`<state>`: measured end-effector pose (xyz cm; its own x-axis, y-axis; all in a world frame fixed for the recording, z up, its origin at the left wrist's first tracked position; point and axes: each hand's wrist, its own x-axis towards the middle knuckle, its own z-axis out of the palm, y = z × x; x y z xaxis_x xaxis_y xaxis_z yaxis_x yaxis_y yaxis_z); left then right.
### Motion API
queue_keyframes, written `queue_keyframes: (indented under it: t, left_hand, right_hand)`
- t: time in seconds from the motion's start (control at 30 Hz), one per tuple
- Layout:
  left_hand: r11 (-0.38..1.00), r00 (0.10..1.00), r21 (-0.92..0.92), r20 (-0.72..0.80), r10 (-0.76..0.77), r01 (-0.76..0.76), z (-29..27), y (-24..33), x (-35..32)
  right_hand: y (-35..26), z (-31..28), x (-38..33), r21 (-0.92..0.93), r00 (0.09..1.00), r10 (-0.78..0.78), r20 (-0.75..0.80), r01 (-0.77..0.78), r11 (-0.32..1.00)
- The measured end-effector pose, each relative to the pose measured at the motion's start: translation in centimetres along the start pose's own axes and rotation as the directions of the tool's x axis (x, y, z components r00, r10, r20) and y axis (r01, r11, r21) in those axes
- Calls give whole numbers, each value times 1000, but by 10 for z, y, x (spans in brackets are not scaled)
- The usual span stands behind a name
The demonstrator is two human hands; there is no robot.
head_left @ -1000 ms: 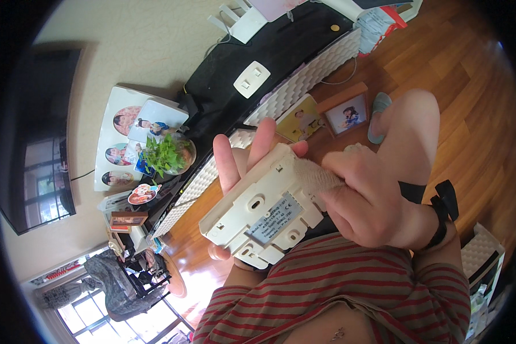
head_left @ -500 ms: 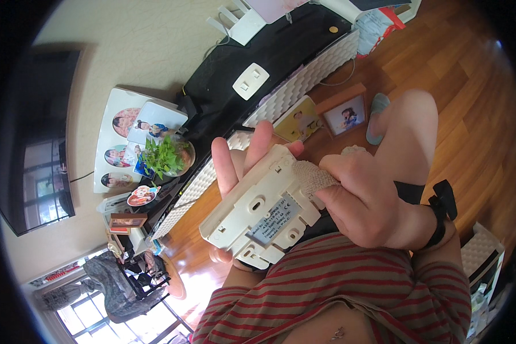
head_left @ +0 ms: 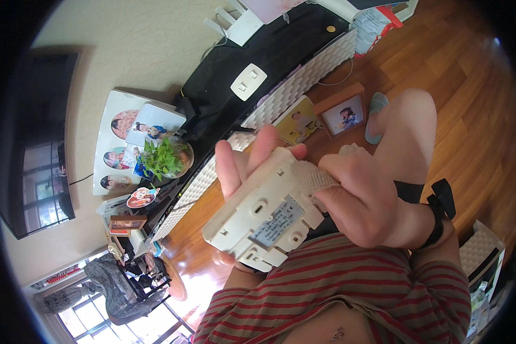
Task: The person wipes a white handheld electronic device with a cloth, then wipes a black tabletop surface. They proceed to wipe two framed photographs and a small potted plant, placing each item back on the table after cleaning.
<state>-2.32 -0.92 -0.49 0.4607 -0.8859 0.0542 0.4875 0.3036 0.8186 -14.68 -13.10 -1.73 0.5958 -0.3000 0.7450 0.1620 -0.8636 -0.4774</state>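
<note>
Cream rectangular plastic switch module (head_left: 267,213) held above lap, back face up, long axis running lower-left to upper-right; left hand (head_left: 252,163) cupped beneath, fingers spread; right hand (head_left: 365,198) closed on upper-right end

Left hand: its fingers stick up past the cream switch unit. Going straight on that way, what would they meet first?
Probably the framed picture leaning on the white woven-front cabinet. The left hand points there behind the cream switch unit; depth is unclear.

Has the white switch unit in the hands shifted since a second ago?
No, hardly: the white switch unit sits in the same spot below the framed photo, left hand behind it, right hand on its edge.
</note>
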Motion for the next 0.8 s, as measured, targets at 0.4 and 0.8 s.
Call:
queue_keyframes:
  t: [0.4,0.8]
  left_hand:
    - [891,861,12,265,434,-453,-9,-31,7]
    - [799,696,47,525,491,-599,-29,-33,22]
  right_hand:
    - [9,-6,13,66,999,12,-36,-9,998]
    - [11,-5,20,250,1000,17,-22,-11,968]
